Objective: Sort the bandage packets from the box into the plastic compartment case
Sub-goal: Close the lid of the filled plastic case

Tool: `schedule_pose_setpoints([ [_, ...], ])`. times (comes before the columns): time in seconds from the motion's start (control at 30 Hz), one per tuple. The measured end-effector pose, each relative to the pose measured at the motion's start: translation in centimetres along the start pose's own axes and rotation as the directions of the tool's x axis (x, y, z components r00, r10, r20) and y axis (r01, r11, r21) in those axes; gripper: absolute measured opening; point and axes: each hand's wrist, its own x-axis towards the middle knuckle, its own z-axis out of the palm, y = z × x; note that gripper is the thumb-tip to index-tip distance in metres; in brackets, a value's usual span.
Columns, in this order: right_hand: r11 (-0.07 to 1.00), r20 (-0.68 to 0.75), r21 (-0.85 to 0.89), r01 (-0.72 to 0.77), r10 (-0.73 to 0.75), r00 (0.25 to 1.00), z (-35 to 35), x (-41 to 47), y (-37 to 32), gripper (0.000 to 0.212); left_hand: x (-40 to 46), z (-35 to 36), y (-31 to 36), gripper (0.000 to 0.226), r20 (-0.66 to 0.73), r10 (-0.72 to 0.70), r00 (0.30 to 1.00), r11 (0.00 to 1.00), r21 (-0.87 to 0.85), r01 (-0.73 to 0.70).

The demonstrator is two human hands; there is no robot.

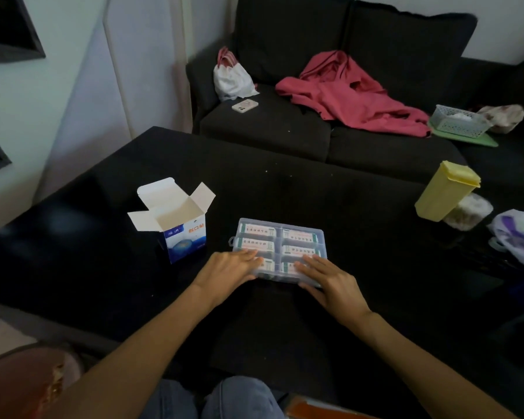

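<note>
I see black bench (315,182) | on it: open box (176,220), closed compartment case (280,247), yellow container (445,190), plastic bag (518,235)

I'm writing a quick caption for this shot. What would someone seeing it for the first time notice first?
Both hands, the left hand and right hand, lie flat on the near end of a clear plastic compartment case filled with bandage packets, mid-table. Left of it stands the opened box, flaps up. Behind, a pink garment sprawls on the dark sofa.
</note>
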Motion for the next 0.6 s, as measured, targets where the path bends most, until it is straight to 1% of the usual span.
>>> schedule_pose_setpoints([
  [0.13,0.998,-0.015,0.038,-0.059,0.060,0.998,-0.3,2.1,1.1,0.047,3.4,-0.7,-0.1,0.045,0.018,-0.110,0.994,0.989,-0.098,0.111],
  [0.2,0.997,-0.034,0.042,-0.061,0.063,0.997,-0.6,2.8,1.7,0.047,4.3,-0.3,-0.4,0.044,0.027,-0.151,0.988,0.975,-0.161,0.153],
  [0.27,0.999,-0.036,0.030,-0.039,0.040,0.999,-0.9,3.2,2.1,0.046,4.5,0.1,-0.5,0.045,-0.005,-0.177,0.984,0.966,-0.195,0.172],
  [0.33,0.999,-0.019,0.024,-0.027,0.028,0.999,-1.1,3.4,2.2,0.047,4.6,0.5,-0.7,0.047,-0.038,-0.205,0.978,0.951,-0.246,0.190],
  [0.37,0.999,0.000,0.024,-0.035,0.035,0.999,-1.2,3.6,2.2,0.047,4.6,0.5,-0.7,0.050,-0.021,-0.236,0.972,0.930,-0.296,0.219],
  [0.43,0.998,0.031,0.004,-0.059,0.058,0.998,-1.6,4.4,2.1,0.043,4.3,-0.1,-0.5,0.057,0.049,-0.299,0.953,0.841,-0.459,0.287],
  [0.47,0.998,0.040,-0.024,-0.066,0.067,0.997,-2.0,4.9,1.9,0.042,4.0,-0.4,-0.3,0.056,0.064,-0.330,0.942,0.779,-0.545,0.310],
  [0.5,0.997,0.016,-0.050,-0.059,0.060,0.998,-2.4,5.6,1.3,0.043,3.2,-1.0,-0.4,0.050,0.066,-0.379,0.923,0.711,-0.618,0.336],
  [0.53,0.997,-0.036,-0.060,-0.053,0.051,0.998,-2.9,6.3,0.6,0.046,2.3,-1.5,-0.5,0.040,0.068,-0.446,0.892,0.631,-0.683,0.368],
  [0.57,0.998,-0.098,-0.035,-0.058,0.054,0.994,-3.3,7.2,-0.5,0.045,1.1,-2.1,-0.8,0.030,0.081,-0.527,0.846,0.535,-0.742,0.405],
  [0.6,0.996,-0.136,0.030,-0.086,0.089,0.987,-3.7,8.0,-1.6,0.042,0.0,-2.6,-1.1,0.024,0.119,-0.617,0.778,0.405,-0.799,0.444],
])
